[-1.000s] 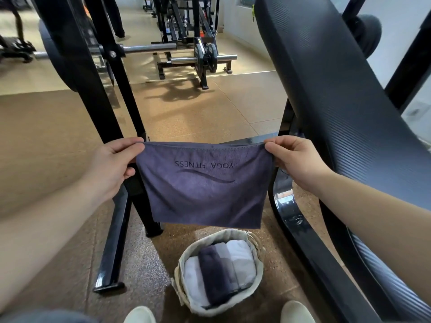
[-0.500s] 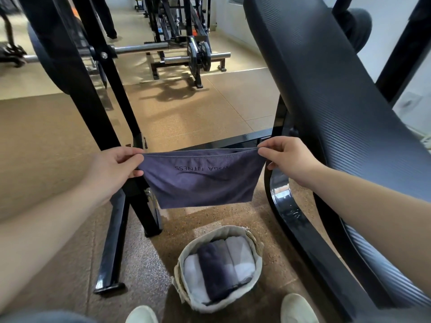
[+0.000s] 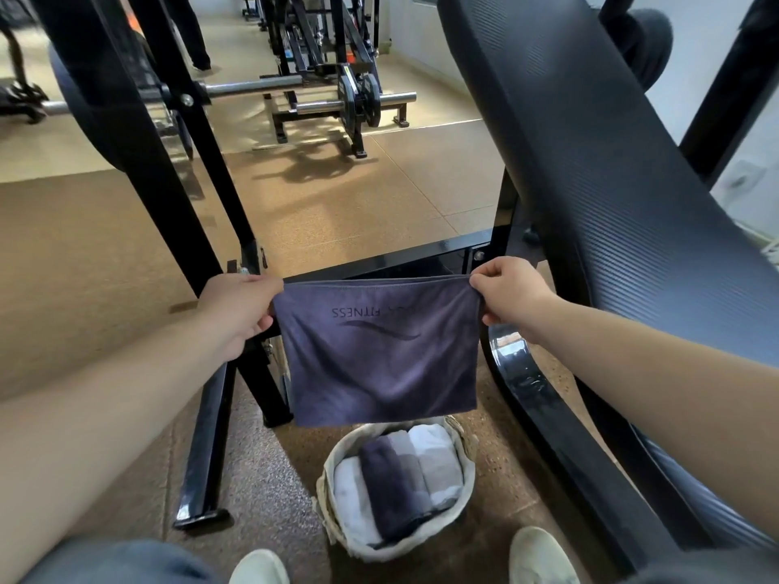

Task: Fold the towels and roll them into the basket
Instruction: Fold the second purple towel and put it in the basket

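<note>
Above the gym floor and towel-filled basket, left hand and right hand each pinch a top corner of the hanging purple towel.

Gym room. Tan speckled rubber floor, tile seams visible; paler strip farther back, sunlit, equipment shadows across it. Black ribbed bench pad slanting at right. Black steel upright at left, barbell behind it. Plate-loaded machine beyond. Pale wall at back right
</note>
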The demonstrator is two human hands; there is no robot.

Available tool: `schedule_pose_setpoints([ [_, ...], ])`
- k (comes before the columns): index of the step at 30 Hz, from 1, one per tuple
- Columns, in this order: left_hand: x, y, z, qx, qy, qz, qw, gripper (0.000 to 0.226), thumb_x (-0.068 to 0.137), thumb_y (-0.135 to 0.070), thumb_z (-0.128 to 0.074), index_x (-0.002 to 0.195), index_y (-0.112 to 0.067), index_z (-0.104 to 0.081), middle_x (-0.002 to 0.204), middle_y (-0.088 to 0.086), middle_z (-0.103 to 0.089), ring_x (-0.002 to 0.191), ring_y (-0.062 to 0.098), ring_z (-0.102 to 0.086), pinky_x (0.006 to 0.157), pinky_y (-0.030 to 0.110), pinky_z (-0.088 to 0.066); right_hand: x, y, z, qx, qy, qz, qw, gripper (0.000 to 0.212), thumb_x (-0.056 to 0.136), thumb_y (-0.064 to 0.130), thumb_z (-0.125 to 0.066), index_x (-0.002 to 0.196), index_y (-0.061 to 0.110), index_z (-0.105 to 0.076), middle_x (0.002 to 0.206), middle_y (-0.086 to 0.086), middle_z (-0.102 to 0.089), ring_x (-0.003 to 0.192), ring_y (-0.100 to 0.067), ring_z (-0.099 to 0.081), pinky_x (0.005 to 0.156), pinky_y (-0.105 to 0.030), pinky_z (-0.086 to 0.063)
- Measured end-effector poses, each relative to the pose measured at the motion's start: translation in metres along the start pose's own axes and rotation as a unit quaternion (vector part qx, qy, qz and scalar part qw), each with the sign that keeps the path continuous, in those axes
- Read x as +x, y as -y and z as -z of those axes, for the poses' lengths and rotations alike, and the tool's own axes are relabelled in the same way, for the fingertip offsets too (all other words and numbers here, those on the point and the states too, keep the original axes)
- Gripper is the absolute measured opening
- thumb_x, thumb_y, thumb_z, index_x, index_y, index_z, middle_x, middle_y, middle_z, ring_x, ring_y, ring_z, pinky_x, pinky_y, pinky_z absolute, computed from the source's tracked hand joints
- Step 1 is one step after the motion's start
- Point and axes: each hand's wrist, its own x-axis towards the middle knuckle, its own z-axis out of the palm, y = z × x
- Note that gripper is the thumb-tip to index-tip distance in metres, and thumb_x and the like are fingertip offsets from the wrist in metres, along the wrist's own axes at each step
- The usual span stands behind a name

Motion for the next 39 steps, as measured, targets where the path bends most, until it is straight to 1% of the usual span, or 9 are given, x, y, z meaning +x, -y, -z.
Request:
schedule_pose_setpoints([
  [5,-0.017,-0.010,-0.010,-0.075,0.052,0.045,0.995,0.012,0.093,-0.002,-0.063,0.093,-0.014,-0.060,0.089,0.005,-0.070,0.075,0.015,-0.071,0.061,0.030,-0.056,-0.009,0.011,-0.008,0.120,0.014,-0.068,0.990,0.009,0.098,0.013,-0.059,0.099,0.012,-0.068,0.088,-0.013,-0.067,0.070,-0.024,-0.059,0.047,-0.025,-0.050],
  [8,-0.031,-0.014,-0.018,-0.088,0.093,0.039,0.991,0.012,0.095,0.001,-0.062,0.104,-0.007,-0.061,0.092,0.012,-0.073,0.065,0.015,-0.076,0.056,0.028,-0.062,-0.015,0.019,-0.019,0.138,0.032,-0.060,0.988,0.008,0.097,0.011,-0.061,0.100,0.010,-0.068,0.087,-0.012,-0.069,0.067,-0.022,-0.061,0.048,-0.025,-0.051],
  [16,-0.056,-0.017,-0.042,-0.072,0.161,-0.009,0.984,0.017,0.095,-0.002,-0.068,0.111,-0.004,-0.063,0.101,0.021,-0.075,0.082,0.027,-0.078,0.069,0.033,-0.064,-0.031,0.035,-0.051,0.106,0.042,0.035,0.993,0.005,0.095,0.018,-0.068,0.092,0.016,-0.073,0.090,-0.009,-0.075,0.077,-0.031,-0.075,0.057,-0.029,-0.057],
  [20,-0.063,-0.019,-0.053,-0.066,0.170,-0.014,0.983,0.018,0.092,-0.001,-0.070,0.109,-0.004,-0.064,0.098,0.022,-0.075,0.081,0.032,-0.077,0.073,0.040,-0.064,-0.038,0.040,-0.059,0.085,0.020,0.059,0.994,0.003,0.094,0.019,-0.070,0.094,0.017,-0.071,0.091,-0.006,-0.074,0.069,-0.022,-0.072,0.056,-0.031,-0.061],
  [23,-0.067,-0.021,-0.061,-0.054,0.168,-0.028,0.984,0.016,0.091,-0.003,-0.072,0.106,-0.005,-0.066,0.093,0.018,-0.074,0.077,0.029,-0.076,0.075,0.042,-0.064,-0.041,0.043,-0.061,0.072,0.013,0.074,0.995,0.004,0.092,0.022,-0.073,0.091,0.019,-0.070,0.086,-0.001,-0.073,0.061,-0.017,-0.071,0.066,-0.040,-0.065],
  [27,-0.072,-0.023,-0.070,-0.054,0.169,-0.038,0.983,0.014,0.091,-0.007,-0.074,0.104,-0.008,-0.069,0.081,0.009,-0.074,0.073,0.025,-0.076,0.075,0.041,-0.064,-0.043,0.046,-0.063,0.045,0.019,0.114,0.992,0.005,0.091,0.025,-0.074,0.094,0.020,-0.073,0.085,0.003,-0.074,0.065,-0.014,-0.074,0.074,-0.037,-0.064],
  [32,-0.074,-0.021,-0.075,-0.058,0.164,-0.037,0.984,0.015,0.090,-0.007,-0.074,0.104,-0.010,-0.069,0.084,0.010,-0.074,0.072,0.023,-0.074,0.076,0.040,-0.064,-0.044,0.043,-0.060,0.009,0.019,0.141,0.990,0.006,0.089,0.022,-0.073,0.094,0.022,-0.075,0.088,0.005,-0.075,0.079,-0.013,-0.073,0.083,-0.038,-0.062],
  [37,-0.072,-0.020,-0.076,-0.063,0.156,-0.026,0.985,0.014,0.093,-0.005,-0.071,0.105,-0.011,-0.067,0.083,0.010,-0.072,0.062,0.018,-0.071,0.068,0.036,-0.065,-0.052,0.042,-0.057,-0.058,0.025,0.189,0.980,0.010,0.091,0.022,-0.071,0.099,0.025,-0.077,0.093,0.009,-0.074,0.093,-0.007,-0.068,0.082,-0.021,-0.053],
  [39,-0.073,-0.021,-0.076,-0.064,0.161,-0.025,0.985,0.014,0.093,-0.005,-0.071,0.104,-0.011,-0.067,0.085,0.011,-0.073,0.062,0.018,-0.072,0.067,0.035,-0.064,-0.051,0.041,-0.058,-0.065,0.022,0.188,0.980,0.011,0.092,0.022,-0.071,0.100,0.024,-0.078,0.094,0.008,-0.075,0.093,-0.007,-0.068,0.084,-0.023,-0.053],
])
